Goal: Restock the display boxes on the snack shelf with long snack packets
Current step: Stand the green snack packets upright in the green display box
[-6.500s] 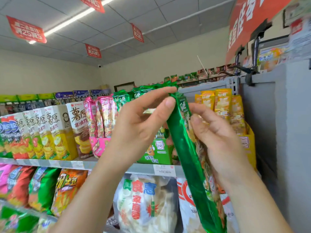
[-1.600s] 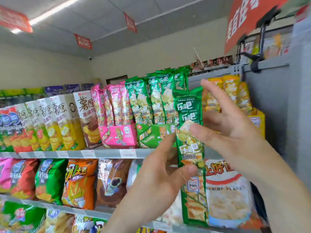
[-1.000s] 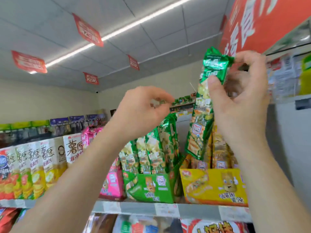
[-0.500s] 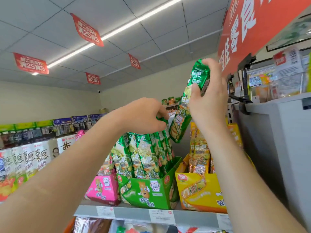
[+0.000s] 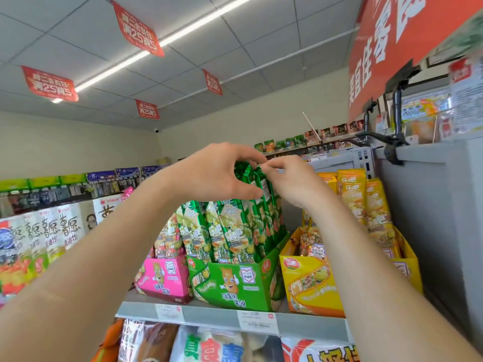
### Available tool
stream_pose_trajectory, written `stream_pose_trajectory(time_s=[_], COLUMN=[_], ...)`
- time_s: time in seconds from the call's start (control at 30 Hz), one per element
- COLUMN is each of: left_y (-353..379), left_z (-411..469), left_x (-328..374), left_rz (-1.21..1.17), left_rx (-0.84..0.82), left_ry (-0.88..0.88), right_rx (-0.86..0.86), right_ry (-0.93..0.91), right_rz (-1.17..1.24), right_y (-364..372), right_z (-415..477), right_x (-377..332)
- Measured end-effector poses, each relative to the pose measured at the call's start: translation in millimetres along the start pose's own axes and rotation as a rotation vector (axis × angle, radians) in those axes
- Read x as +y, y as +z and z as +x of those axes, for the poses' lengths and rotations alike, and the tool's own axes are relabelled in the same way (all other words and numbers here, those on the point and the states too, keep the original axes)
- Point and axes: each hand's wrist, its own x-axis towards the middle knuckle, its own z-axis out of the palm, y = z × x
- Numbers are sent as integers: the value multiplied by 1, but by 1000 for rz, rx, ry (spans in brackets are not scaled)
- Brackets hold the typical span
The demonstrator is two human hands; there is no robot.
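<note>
While my left hand (image 5: 218, 176) and right hand (image 5: 291, 180) pinch the green packets (image 5: 235, 226), green box (image 5: 230, 283) looks full, yellow box (image 5: 311, 286) beside it sparser.

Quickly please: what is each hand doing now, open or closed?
Left hand: gripping the tops of the green snack packets.
Right hand: pinching the top of one of them.
</note>
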Motion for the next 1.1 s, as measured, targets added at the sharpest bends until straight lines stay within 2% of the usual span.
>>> stream_pose_trajectory(time_s=[0.1,0.23,0.3,0.43,0.6,0.73,0.87,0.97,1.1], left_y=[-13,-17,-10,1,24,28,17,11,16], left_z=[-5,-8,-7,-4,9,13,5,-4,-11], left_x=[-12,-24,-26,-22,-7,-7,-17,-27,-31], left_rz=[-222,-188,-128,58,314,337,69,153,200], left_rx=[-209,-351,-323,-197,-22,35,12,77,94], left_ry=[1,-7,-58,-59,-54,-74,-43,6,23], right_rx=[-51,-244,-278,-239,-236,-160,-153,-28,205], right_ry=[64,165,166,139,215,178,81,-38,-258], right_rz=[26,201,295,269,319,448,250,143,-159], right_y=[-13,-11,-7,-10,-6,-9,-7,-4,3], right_z=[1,-7,-10,-2,6,2,-8,-13,-27], right_x=[-9,-8,-7,-11,-10,-6,-9,-10,-15])
